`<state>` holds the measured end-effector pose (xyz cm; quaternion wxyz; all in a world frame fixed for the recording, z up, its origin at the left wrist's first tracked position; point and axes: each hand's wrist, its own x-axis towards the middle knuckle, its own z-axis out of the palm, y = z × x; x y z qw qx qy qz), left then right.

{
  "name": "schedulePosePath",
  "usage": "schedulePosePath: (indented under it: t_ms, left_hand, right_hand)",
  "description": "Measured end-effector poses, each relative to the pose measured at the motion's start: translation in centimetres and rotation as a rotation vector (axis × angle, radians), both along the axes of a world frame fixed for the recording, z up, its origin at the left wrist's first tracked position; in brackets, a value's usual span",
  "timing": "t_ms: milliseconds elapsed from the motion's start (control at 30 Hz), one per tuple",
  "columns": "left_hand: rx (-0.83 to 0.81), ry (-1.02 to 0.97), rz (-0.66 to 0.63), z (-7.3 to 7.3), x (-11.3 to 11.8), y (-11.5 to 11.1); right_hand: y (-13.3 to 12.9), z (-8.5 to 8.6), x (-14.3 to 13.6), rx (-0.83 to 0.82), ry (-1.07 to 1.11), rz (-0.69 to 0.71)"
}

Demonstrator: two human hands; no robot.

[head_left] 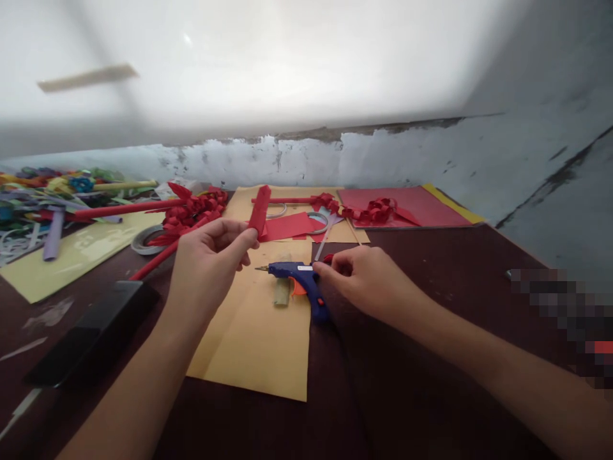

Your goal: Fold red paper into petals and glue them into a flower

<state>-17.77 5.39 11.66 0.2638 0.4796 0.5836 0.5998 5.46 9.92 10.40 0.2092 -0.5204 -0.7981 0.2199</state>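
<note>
My left hand (211, 262) pinches the lower end of a folded red paper strip (260, 207), which stands nearly upright. To the right, the closed fingers of my right hand (357, 275) are at the back end of a blue glue gun (299, 275); a small red piece shows behind these fingers, and what they grip is hard to make out. The gun has an orange trigger, and its nozzle points left, over a yellow sheet (268, 345). Flat red paper (287, 225) lies behind my left hand, beside a tape roll (318, 222).
Red paper flowers on stems (196, 214) lie at the left, with another red garland (378, 212) at the back. A black box-like object (90, 332) sits front left. Colourful paper scraps (57, 191) fill the far left. A red folder (407, 198) lies near the wall.
</note>
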Motion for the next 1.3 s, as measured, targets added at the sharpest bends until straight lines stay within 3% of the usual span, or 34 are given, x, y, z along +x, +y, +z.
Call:
schedulePosePath:
  t_ms: [167,267,367,533,667,833,1067,1300]
  left_hand:
    - [-0.116,0.037,-0.161,-0.7,2.3,-0.3]
    - [-0.161,0.036,-0.306,-1.2,4.1,-0.8]
    - [-0.152,0.048,-0.366,-1.4,5.6,-1.5]
    - [-0.217,0.046,-0.392,-1.7,6.3,-1.8]
    - [-0.265,0.002,-0.431,-2.3,6.5,-1.6]
    - [-0.145,0.042,-0.379,-2.7,7.4,-2.4]
    - [0.094,0.372,-0.249,-2.9,7.9,-3.0]
    - [0.178,0.282,-0.258,-2.8,7.9,-3.1]
  right_hand:
    - [0.1,0.6,3.9,0.064,0.039,-0.026]
    - [-0.3,-0.3,6.0,0.128,0.293,0.022]
    - [-1.1,-1.1,7.2,0.189,0.460,0.097]
    - [-2.4,-1.1,7.4,0.322,0.396,0.206]
    - [-2.5,-1.0,7.5,0.316,0.354,0.247]
    - [-2.2,-1.3,7.5,0.291,0.362,0.239]
    - [-2.7,-1.0,7.2,0.186,0.446,0.215]
    - [-3.5,-1.0,6.3,-0.022,0.698,0.122]
